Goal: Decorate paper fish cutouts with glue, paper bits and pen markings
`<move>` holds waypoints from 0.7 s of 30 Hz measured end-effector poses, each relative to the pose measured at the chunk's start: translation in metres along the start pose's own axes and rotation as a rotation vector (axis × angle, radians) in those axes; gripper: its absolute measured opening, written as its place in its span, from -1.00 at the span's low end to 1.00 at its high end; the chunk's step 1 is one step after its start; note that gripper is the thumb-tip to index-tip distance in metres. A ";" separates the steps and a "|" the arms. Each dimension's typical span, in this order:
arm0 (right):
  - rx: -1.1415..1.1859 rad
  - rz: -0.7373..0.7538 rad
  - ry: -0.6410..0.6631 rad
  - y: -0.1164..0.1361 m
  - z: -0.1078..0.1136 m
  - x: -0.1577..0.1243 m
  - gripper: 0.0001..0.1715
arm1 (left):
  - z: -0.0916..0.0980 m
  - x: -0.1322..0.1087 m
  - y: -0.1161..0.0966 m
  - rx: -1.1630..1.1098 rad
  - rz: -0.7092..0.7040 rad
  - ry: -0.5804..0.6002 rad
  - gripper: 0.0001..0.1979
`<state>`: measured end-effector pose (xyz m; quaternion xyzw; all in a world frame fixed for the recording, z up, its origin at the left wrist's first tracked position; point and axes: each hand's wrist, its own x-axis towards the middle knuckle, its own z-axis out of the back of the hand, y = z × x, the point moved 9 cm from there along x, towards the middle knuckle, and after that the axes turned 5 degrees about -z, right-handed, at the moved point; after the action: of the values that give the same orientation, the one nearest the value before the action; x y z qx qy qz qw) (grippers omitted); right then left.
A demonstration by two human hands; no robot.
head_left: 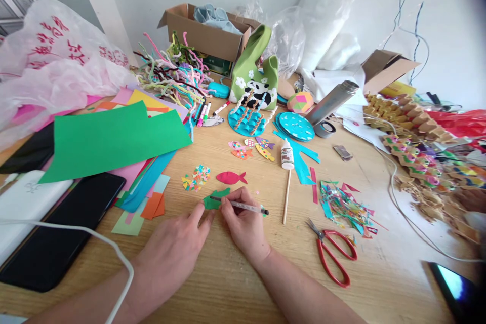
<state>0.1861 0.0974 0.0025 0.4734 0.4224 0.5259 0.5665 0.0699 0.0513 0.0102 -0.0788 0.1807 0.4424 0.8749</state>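
In my right hand (245, 223) is a pen (246, 206), gripped as for writing, with its tip on a small green paper fish (212, 200). The fingertips of my left hand (174, 240) are drawn together and hold the left end of that fish against the table. Just above lies a red paper fish (231, 177). Left of it are small round paper pieces covered in coloured specks (197, 177). Several decorated paper fish (250, 148) lie further back. Part of the green fish is hidden under my fingers.
Red-handled scissors (334, 253), a glue bottle (287, 155), a wooden stick (286, 197) and paper scraps (345, 207) lie to the right. Green paper sheets (114, 139) and a black phone (61, 233) are at left. A white cable (94, 235) crosses my left forearm. A metal flask (334, 101) stands behind.
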 end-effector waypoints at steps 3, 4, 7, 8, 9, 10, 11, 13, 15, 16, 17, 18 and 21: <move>0.010 0.000 0.004 0.001 0.000 0.000 -0.83 | 0.000 0.000 0.000 -0.013 -0.004 0.000 -0.37; 0.014 0.003 0.005 0.002 0.001 0.000 -0.82 | 0.000 -0.001 0.000 -0.014 -0.004 0.001 -0.37; 0.028 -0.004 0.020 0.004 0.001 -0.001 -0.81 | 0.000 -0.002 0.000 -0.018 -0.003 0.008 -0.39; 0.034 -0.009 0.028 0.004 0.001 -0.001 -0.80 | -0.001 -0.002 -0.001 -0.017 -0.003 0.011 -0.39; 0.039 -0.013 0.037 0.004 0.000 -0.002 -0.80 | -0.001 -0.002 -0.001 -0.013 -0.003 0.014 -0.39; 0.043 -0.016 0.043 0.004 0.000 -0.002 -0.81 | -0.001 -0.002 -0.001 -0.010 -0.004 0.018 -0.39; 0.046 -0.015 0.047 0.004 -0.001 -0.002 -0.81 | -0.001 -0.001 -0.001 -0.002 -0.007 0.013 -0.39; 0.045 -0.005 0.048 0.005 -0.001 -0.002 -0.82 | -0.001 -0.001 -0.002 0.005 -0.015 0.014 -0.39; 0.032 0.006 0.051 0.005 -0.001 -0.002 -0.84 | -0.001 0.000 -0.002 0.014 -0.015 0.014 -0.40; 0.025 0.011 0.053 0.005 -0.001 -0.002 -0.84 | -0.001 0.000 -0.001 0.019 -0.013 0.014 -0.40; 0.017 0.016 0.058 0.005 -0.001 -0.002 -0.85 | -0.001 0.000 -0.001 0.023 -0.010 0.014 -0.40; 0.011 0.020 0.061 0.005 -0.001 -0.002 -0.85 | -0.002 -0.001 -0.001 0.022 -0.011 0.020 -0.40; -0.001 0.030 0.063 0.005 -0.001 -0.003 -0.86 | -0.003 -0.001 -0.001 0.026 -0.013 0.020 -0.40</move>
<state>0.1835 0.0950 0.0067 0.4626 0.4325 0.5492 0.5453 0.0696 0.0489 0.0083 -0.0730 0.1946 0.4335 0.8769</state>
